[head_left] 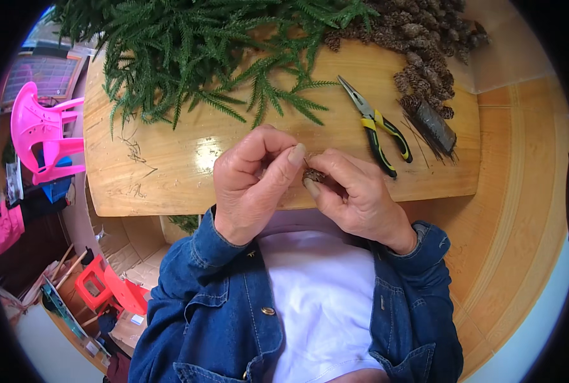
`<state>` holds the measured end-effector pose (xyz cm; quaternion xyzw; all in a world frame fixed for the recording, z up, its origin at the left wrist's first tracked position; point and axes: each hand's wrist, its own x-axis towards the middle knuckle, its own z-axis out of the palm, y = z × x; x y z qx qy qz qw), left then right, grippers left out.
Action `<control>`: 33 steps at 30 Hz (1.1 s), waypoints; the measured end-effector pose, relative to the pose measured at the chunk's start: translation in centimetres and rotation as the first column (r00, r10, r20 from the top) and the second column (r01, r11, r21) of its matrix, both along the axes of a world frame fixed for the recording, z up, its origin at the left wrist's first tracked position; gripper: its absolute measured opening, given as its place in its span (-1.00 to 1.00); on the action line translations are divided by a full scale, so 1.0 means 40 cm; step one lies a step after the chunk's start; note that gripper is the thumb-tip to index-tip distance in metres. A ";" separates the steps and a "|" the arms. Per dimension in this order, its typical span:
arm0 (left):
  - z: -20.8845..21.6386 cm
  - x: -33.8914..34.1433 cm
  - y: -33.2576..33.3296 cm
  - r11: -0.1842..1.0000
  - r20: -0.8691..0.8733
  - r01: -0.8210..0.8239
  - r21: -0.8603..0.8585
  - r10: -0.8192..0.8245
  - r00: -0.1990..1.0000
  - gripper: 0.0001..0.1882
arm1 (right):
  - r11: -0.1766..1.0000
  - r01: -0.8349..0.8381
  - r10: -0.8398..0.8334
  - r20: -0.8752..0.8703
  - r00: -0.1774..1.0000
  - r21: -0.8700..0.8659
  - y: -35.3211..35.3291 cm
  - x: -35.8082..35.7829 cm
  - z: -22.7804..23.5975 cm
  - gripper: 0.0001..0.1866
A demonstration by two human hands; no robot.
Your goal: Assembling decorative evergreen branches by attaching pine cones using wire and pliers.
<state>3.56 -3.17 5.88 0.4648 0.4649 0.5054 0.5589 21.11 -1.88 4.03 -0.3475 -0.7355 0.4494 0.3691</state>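
Above the table's near edge, my right hand (358,198) is closed around a small brown pine cone (314,174), which its fingers partly cover. My left hand (256,169), thumb and forefinger pressed together, pinches what looks like a thin wire running toward the cone; the wire is barely visible. Needle-nose pliers (375,126) with black and yellow handles lie on the table beyond my right hand. Farther right sits a bundle of thin dark wires (432,129), with a few loose strands beside it.
Green artificial pine branches (189,57) cover the far left and middle of the wooden table (163,182). A heap of pine cones (425,57) lies at the far right. A pink plastic chair (42,131) stands to the left, and red plastic stools (109,284) are lower left near cardboard (128,239).
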 end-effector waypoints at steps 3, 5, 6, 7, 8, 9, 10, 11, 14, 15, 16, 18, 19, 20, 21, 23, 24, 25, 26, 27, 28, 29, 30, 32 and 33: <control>-0.015 -0.037 0.010 0.996 -0.040 -0.082 0.028 0.083 0.996 -0.93 | 0.999 -0.040 0.039 0.033 0.999 0.014 -0.001 0.009 -0.014 -0.78; -0.027 -0.083 0.033 0.987 -0.075 -0.147 0.062 0.151 0.986 -0.92 | 0.999 -0.031 0.031 0.028 0.999 -0.010 -0.006 0.016 -0.024 -0.78; -0.034 -0.103 0.058 0.977 -0.340 -0.148 0.156 0.194 0.920 -0.92 | 1.000 -0.007 0.008 0.033 0.999 -0.028 -0.009 0.025 -0.032 -0.78; -0.033 -0.122 0.072 0.959 -0.579 -0.133 0.252 0.259 0.773 -0.90 | 0.999 0.001 0.001 0.030 1.000 -0.045 -0.011 0.027 -0.035 -0.79; -0.038 -0.133 0.087 0.959 -0.583 -0.135 0.248 0.259 0.770 -0.90 | 0.999 -0.002 0.004 0.026 1.000 -0.049 -0.011 0.029 -0.037 -0.79; -0.044 -0.144 0.104 0.945 -0.671 -0.064 0.321 0.275 0.688 -0.88 | 0.999 -0.008 0.009 0.027 1.000 -0.037 -0.008 0.030 -0.038 -0.79; -0.050 -0.150 0.118 0.924 -0.746 0.017 0.382 0.298 0.596 -0.87 | 1.000 -0.013 0.013 0.028 1.000 -0.024 -0.006 0.033 -0.039 -0.79; -0.053 -0.151 0.125 0.897 -0.805 0.106 0.430 0.327 0.495 -0.85 | 1.000 -0.017 0.017 0.029 0.999 -0.011 -0.004 0.035 -0.040 -0.79; -0.056 -0.132 0.138 0.936 -0.893 0.141 0.324 0.254 0.371 -0.82 | 1.000 -0.021 0.021 0.022 1.000 -0.001 -0.001 0.043 -0.039 -0.79; -0.057 -0.127 0.139 0.951 -0.928 0.150 0.270 0.215 0.303 -0.81 | 1.000 -0.027 0.027 0.017 1.000 0.005 0.000 0.047 -0.038 -0.79; -0.057 -0.122 0.139 0.951 -0.929 0.152 0.268 0.213 0.302 -0.81 | 1.000 -0.025 0.025 0.015 1.000 0.003 0.001 0.052 -0.038 -0.79; -0.056 -0.118 0.138 0.953 -0.948 0.167 0.254 0.210 0.240 -0.78 | 1.000 -0.024 0.024 0.014 1.000 0.005 0.002 0.063 -0.039 -0.78; -0.055 -0.117 0.136 0.953 -0.955 0.174 0.247 0.209 0.208 -0.76 | 1.000 -0.024 0.023 0.013 1.000 0.006 0.003 0.067 -0.038 -0.78; -0.053 -0.119 0.134 0.954 -0.956 0.174 0.246 0.208 0.207 -0.76 | 1.000 -0.023 0.023 0.011 1.000 0.005 0.003 0.071 -0.037 -0.78; -0.051 -0.123 0.132 0.947 -0.955 0.186 0.261 0.224 0.196 -0.77 | 1.000 -0.020 0.020 0.016 1.000 0.010 0.002 0.076 -0.037 -0.78; -0.046 -0.126 0.128 0.933 -0.950 0.211 0.291 0.257 0.176 -0.79 | 1.000 -0.015 0.014 0.025 1.000 0.020 -0.001 0.082 -0.035 -0.78; -0.042 -0.122 0.125 0.933 -0.951 0.212 0.290 0.256 0.175 -0.79 | 1.000 -0.014 0.013 0.023 1.000 0.019 -0.003 0.086 -0.035 -0.78; -0.037 -0.117 0.118 0.940 -0.894 0.108 0.323 0.266 0.360 -0.80 | 1.000 0.002 -0.002 0.021 1.000 0.000 -0.005 0.088 -0.034 -0.78; -0.029 -0.113 0.111 0.943 -0.800 -0.001 0.334 0.284 0.528 -0.82 | 1.000 0.018 -0.018 0.020 1.000 -0.018 -0.006 0.090 -0.033 -0.79; -0.023 -0.109 0.105 0.941 -0.673 -0.110 0.320 0.307 0.673 -0.82 | 0.999 0.035 -0.034 0.018 0.999 -0.038 -0.007 0.091 -0.034 -0.79; -0.012 -0.105 0.100 0.942 -0.674 -0.108 0.318 0.305 0.673 -0.82 | 0.999 0.036 -0.036 0.018 0.999 -0.039 -0.006 0.092 -0.034 -0.79; 0.004 -0.102 0.096 0.951 -0.558 -0.155 0.269 0.285 0.779 -0.82 | 0.997 0.041 -0.040 0.019 0.999 -0.064 -0.004 0.095 -0.033 -0.78; 0.019 -0.100 0.091 0.957 -0.425 -0.197 0.213 0.272 0.863 -0.81 | 0.995 0.042 -0.040 0.019 0.999 -0.086 -0.002 0.097 -0.031 -0.77; 0.023 -0.106 0.090 0.962 -0.280 -0.229 0.152 0.264 0.923 -0.81 | 0.993 0.043 -0.041 0.019 0.999 -0.108 0.004 0.097 -0.027 -0.77; 0.019 -0.115 0.090 0.975 -0.114 -0.199 0.101 0.210 0.971 -0.79 | 0.984 0.041 -0.045 -0.018 0.999 -0.174 0.004 0.097 -0.025 -0.76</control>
